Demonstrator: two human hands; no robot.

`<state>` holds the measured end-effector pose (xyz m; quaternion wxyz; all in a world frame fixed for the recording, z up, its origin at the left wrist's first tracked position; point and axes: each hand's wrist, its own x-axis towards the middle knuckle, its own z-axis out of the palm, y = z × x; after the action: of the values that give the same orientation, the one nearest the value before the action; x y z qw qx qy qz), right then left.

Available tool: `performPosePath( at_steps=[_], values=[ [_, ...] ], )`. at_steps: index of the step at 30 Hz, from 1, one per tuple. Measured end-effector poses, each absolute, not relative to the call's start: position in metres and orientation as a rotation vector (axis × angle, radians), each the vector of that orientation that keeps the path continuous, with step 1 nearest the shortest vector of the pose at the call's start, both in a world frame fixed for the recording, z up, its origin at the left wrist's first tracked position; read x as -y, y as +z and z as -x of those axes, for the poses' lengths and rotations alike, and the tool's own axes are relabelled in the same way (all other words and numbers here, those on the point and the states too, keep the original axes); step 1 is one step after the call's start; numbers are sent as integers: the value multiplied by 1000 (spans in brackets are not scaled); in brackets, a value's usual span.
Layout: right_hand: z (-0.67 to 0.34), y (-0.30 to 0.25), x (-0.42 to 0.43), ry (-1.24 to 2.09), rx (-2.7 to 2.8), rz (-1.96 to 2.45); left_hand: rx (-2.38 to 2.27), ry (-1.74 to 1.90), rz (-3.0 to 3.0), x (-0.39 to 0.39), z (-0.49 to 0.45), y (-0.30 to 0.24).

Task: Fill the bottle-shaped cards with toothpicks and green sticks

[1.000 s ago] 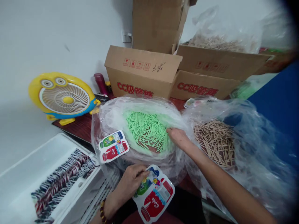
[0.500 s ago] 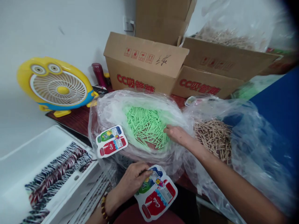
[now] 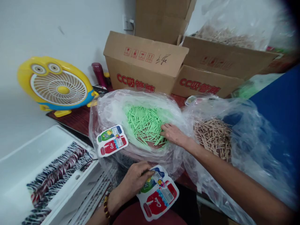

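My left hand (image 3: 136, 178) is closed on a white packet printed with a red cola bottle and a green bottle (image 3: 158, 193), held low in front of me. My right hand (image 3: 172, 134) reaches into a clear plastic bag (image 3: 110, 112) full of green sticks (image 3: 144, 123); its fingers lie spread on the sticks at the pile's near right edge. A second printed packet (image 3: 112, 144) rests on the bag's near left side.
A second clear bag (image 3: 246, 137) of brown sticks (image 3: 214, 136) lies to the right. Cardboard boxes (image 3: 142, 64) stand behind. A yellow desk fan (image 3: 56, 86) is at left, and a white tray (image 3: 28, 156) with stacked striped packets (image 3: 56, 175) sits at lower left.
My right hand has slid a little left and further into the green sticks. The left hand keeps hold of its packet, almost still. The view tilted slightly.
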<state>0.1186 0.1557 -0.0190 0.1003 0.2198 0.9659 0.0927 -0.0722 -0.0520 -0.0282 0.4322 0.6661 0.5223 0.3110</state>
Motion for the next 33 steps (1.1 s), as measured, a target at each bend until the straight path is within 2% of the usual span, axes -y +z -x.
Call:
performPosePath(
  at_steps=[2, 7, 12, 24, 28, 33],
  values=[
    [-120, -21, -159, 199, -2870, -668, -1311, 783, -1640, 53, 73, -30],
    [-114, -30, -164, -336, -2911, -930, -1346, 784, -1591, 54, 75, -31],
    [-99, -35, -161, -647, -2946, -1160, -1379, 785, -1560, 54, 74, -29],
    [-74, -65, -140, -1949, -2497, -1753, -1397, 785, -1529, 54, 72, -29],
    [-72, -63, -134, -2186, -2369, -1854, -1399, 794, -1512, 55, 72, -30],
    [-73, -52, -111, -2331, -2354, -1942, -1373, 819, -1472, 57, 71, -29]
  ],
)
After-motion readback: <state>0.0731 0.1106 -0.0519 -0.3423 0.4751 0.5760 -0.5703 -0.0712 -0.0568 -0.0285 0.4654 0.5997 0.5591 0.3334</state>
